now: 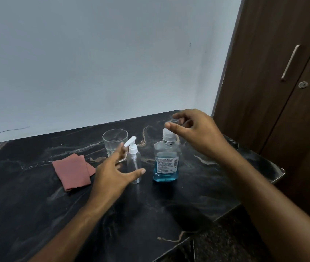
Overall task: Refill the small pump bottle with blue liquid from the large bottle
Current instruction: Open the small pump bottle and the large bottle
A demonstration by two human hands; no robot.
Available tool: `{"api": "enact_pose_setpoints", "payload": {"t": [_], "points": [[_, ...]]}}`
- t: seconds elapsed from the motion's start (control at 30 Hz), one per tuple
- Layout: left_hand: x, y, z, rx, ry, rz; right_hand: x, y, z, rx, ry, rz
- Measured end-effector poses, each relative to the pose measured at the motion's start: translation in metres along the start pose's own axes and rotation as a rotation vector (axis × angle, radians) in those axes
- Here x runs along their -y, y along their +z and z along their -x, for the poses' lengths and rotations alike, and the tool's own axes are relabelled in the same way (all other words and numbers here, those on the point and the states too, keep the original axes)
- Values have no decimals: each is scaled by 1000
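While both bottles stood capped on the black marble table [37,186], a person reached in to begin a refill, a step judged to be at its very start, with nothing yet opened or poured. The large bottle [166,163], clear plastic with a label and blue liquid filling roughly its lower half, stood upright just under the right hand [197,129], whose curled thumb and forefinger hovered close above its pale cap, apparently not yet gripping it. The small pump bottle [134,163], clear, seemingly empty and topped with a white pump head, stood upright between the outstretched thumb and spread fingers of the left hand [112,173], which were close to it but had not closed around it; whether a fingertip touched it could not be told. Behind those fingers sat an empty drinking glass [114,140], and to their outer side lay a folded reddish cloth [73,171]. The next move probably called for steadying each bottle and unscrewing the pump head and cap before any pouring into the narrow neck.
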State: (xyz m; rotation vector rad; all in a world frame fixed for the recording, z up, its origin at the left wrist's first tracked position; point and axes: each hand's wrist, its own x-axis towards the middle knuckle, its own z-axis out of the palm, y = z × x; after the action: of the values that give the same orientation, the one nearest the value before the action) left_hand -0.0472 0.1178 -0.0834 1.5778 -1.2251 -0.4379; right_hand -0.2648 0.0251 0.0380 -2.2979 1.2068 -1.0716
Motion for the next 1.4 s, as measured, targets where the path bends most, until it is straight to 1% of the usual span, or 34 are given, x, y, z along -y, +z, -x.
{"api": "enact_pose_setpoints", "payload": {"t": [0.03,0.07,0.1,0.13,0.17,0.2,0.23,0.27,0.3,0.33,0.47,0.53,0.63,0.67,0.77,0.9,1.03,1.1,1.17,1.27,1.33,1.4], "points": [[-3,-1,9,-82,0,-30,2,1,-4,15,-11,34],[-4,-1,19,-200,39,-52,4,2,-7,28,-17,74],[-6,0,31,-329,130,-54,6,3,-10,44,-16,116],[-10,2,43,-413,256,-61,8,4,-12,61,-8,155],[-17,6,53,-411,368,-76,10,4,-14,77,2,188],[-24,11,59,-331,446,-86,11,6,-16,104,11,213],[-33,17,60,-209,477,-98,13,7,-17,144,20,231],[-41,24,58,-87,461,-115,15,7,-19,188,29,244],[-49,29,53,-3,432,-131,17,8,-19,220,33,254],[-55,34,48,35,410,-150,19,8,-20,240,31,265],[-66,45,31,65,395,-285,20,2,-25,302,-2,280],[-66,44,30,72,412,-349,19,-3,-27,352,-26,243],[-64,39,29,72,445,-418,20,-10,-29,511,-30,128],[-63,37,29,79,452,-419,21,-10,-30,540,-24,146],[-63,34,29,118,470,-422,23,-5,-33,504,-24,341],[-66,31,28,150,464,-455,27,-6,-36,427,-90,384],[-67,31,25,140,469,-472,30,-22,-38,427,-104,282],[-67,31,23,140,463,-474,29,-28,-37,358,-116,227],[-67,32,22,142,463,-486,26,-33,-36,247,-109,108],[-66,33,21,134,477,-508,12,-37,-28,178,-44,-93],[-64,33,20,115,486,-517,-3,-31,-17,162,34,-230],[-63,32,20,105,491,-501,-19,-20,-4,104,106,-337]]}}
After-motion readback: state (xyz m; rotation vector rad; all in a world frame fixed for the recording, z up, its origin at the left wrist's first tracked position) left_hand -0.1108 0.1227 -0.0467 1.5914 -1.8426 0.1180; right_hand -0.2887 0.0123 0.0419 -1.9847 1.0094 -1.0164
